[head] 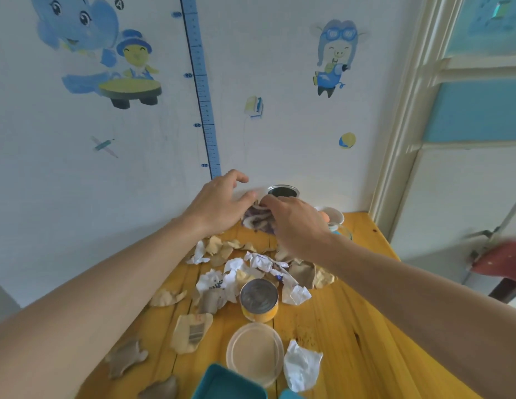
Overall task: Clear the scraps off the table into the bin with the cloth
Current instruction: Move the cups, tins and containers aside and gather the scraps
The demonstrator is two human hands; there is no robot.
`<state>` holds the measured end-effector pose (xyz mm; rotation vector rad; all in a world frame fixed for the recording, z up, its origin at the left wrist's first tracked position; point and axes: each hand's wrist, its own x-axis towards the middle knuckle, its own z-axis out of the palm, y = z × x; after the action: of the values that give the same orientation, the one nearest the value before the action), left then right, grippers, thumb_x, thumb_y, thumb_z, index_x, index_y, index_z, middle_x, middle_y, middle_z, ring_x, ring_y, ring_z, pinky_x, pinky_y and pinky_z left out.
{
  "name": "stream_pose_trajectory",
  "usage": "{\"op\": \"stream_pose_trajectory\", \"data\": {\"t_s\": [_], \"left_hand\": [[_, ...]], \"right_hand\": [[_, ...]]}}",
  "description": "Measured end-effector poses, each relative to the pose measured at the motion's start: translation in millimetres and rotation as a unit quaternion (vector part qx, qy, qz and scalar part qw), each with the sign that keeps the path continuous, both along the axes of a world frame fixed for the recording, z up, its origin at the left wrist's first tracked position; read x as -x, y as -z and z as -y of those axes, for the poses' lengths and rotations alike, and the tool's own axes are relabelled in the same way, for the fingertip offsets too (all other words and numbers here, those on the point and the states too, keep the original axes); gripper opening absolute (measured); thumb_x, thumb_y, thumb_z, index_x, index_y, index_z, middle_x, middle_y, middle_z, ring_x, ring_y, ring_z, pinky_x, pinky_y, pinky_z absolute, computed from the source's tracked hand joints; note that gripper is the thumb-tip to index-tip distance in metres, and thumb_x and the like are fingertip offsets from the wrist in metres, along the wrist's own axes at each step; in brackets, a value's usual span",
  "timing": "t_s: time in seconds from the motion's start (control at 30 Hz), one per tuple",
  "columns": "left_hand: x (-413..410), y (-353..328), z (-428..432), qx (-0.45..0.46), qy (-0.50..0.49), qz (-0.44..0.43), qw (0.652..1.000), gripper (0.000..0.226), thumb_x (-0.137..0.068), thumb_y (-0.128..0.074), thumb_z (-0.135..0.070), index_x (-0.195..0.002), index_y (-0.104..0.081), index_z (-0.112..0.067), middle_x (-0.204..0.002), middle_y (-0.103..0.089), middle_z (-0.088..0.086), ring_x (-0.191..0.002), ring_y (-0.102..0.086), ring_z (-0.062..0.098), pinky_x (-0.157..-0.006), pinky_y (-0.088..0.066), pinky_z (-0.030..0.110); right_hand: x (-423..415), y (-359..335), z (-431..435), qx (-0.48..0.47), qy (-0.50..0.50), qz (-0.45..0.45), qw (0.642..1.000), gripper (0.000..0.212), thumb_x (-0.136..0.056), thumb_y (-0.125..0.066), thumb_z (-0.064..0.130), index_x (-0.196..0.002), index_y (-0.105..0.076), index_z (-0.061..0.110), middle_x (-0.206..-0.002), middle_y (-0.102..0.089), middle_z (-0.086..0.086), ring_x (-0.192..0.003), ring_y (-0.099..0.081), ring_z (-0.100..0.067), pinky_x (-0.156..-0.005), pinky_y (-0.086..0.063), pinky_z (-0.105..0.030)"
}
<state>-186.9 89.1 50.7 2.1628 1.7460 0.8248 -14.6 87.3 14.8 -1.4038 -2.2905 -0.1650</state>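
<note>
At far desk (351, 326) edge by wall, we are gathering cloth (259, 221): right hand (297, 223) fingers pinching it, left hand (219, 205) fingers spread beside. Scraps (236, 279) lying unswept; next, we judge, sweeping toward bin (226, 384).

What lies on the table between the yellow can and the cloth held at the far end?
In the head view, crumpled paper scraps and torn brown pieces lie between the yellow can and the cloth.
</note>
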Motion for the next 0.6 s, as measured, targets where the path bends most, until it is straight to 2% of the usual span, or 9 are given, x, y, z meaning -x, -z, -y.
{"op": "stream_pose_trajectory", "data": {"t_s": [0.07, 0.2, 0.3, 0.37, 0.4, 0.5, 0.6], "left_hand": [[5.4, 1.4, 16.8, 0.006, 0.007, 0.003, 1.000, 0.045, -0.100, -0.052, -0.044, -0.140, -0.048, -0.023, -0.144, -0.053, 0.005, -0.132, -0.050, 0.021, -0.104, -0.042, 0.037], [11.6, 13.4, 47.3, 0.009, 0.017, 0.011, 1.000, 0.043, -0.097, -0.058, -0.041, -0.136, -0.053, -0.022, -0.136, -0.058, 0.000, -0.126, -0.054, 0.017, -0.100, -0.045, 0.034], [10.1, 24.0, 62.7, 0.013, 0.032, -0.008, 0.999, 0.026, -0.093, -0.064, -0.039, -0.112, -0.065, -0.021, -0.107, -0.067, -0.007, -0.098, -0.062, 0.010, -0.082, -0.047, 0.025], [8.3, 32.7, 66.9, 0.046, 0.055, -0.024, 0.997, 0.017, -0.090, -0.068, -0.034, -0.101, -0.067, -0.021, -0.096, -0.070, -0.007, -0.088, -0.064, 0.009, -0.073, -0.050, 0.027], [7.0, 37.5, 68.2, 0.074, 0.069, -0.039, 0.994, 0.021, -0.089, -0.070, -0.035, -0.102, -0.068, -0.020, -0.099, -0.070, -0.005, -0.090, -0.065, 0.012, -0.073, -0.051, 0.030], [4.5, 51.7, 71.9, 0.140, 0.097, -0.122, 0.978, 0.042, -0.087, -0.071, -0.047, -0.121, -0.061, -0.024, -0.119, -0.064, -0.004, -0.104, -0.062, 0.016, -0.074, -0.046, 0.027], [2.3, 61.2, 72.9, 0.159, 0.109, -0.126, 0.973, 0.057, -0.082, -0.075, -0.051, -0.131, -0.054, -0.029, -0.127, -0.062, -0.002, -0.105, -0.062, 0.015, -0.078, -0.050, 0.027]], "right_hand": [[0.2, -3.9, 10.5, 0.020, 0.010, -0.008, 1.000, 0.027, -0.092, -0.056, 0.011, -0.118, -0.051, 0.016, -0.102, -0.065, -0.005, -0.087, -0.061, -0.030, -0.049, -0.032, -0.032], [-5.5, -6.4, 27.8, 0.043, 0.013, -0.013, 0.999, 0.014, -0.094, -0.055, 0.016, -0.109, -0.055, 0.014, -0.097, -0.063, -0.006, -0.083, -0.058, -0.032, -0.046, -0.021, -0.030], [-9.4, -5.7, 39.9, 0.052, 0.006, -0.008, 0.999, 0.018, -0.092, -0.058, 0.017, -0.110, -0.057, 0.017, -0.099, -0.067, -0.008, -0.080, -0.058, -0.032, -0.052, -0.034, -0.033], [-11.3, -5.6, 46.4, 0.056, 0.004, -0.002, 0.998, 0.022, -0.091, -0.058, 0.014, -0.113, -0.057, 0.016, -0.099, -0.068, -0.008, -0.078, -0.056, -0.031, -0.059, -0.040, -0.035], [-12.4, -6.1, 48.7, 0.058, 0.004, -0.002, 0.998, 0.021, -0.091, -0.058, 0.011, -0.112, -0.056, 0.015, -0.098, -0.067, -0.009, -0.076, -0.054, -0.030, -0.060, -0.042, -0.036], [-14.4, -7.3, 53.7, 0.066, 0.005, -0.008, 0.998, 0.012, -0.092, -0.053, 0.009, -0.102, -0.052, 0.017, -0.093, -0.065, -0.006, -0.074, -0.051, -0.029, -0.063, -0.044, -0.039], [-15.0, -7.2, 57.6, 0.072, 0.005, -0.014, 0.997, 0.011, -0.095, -0.051, 0.010, -0.103, -0.052, 0.017, -0.092, -0.060, -0.004, -0.078, -0.049, -0.026, -0.064, -0.043, -0.038]]}}
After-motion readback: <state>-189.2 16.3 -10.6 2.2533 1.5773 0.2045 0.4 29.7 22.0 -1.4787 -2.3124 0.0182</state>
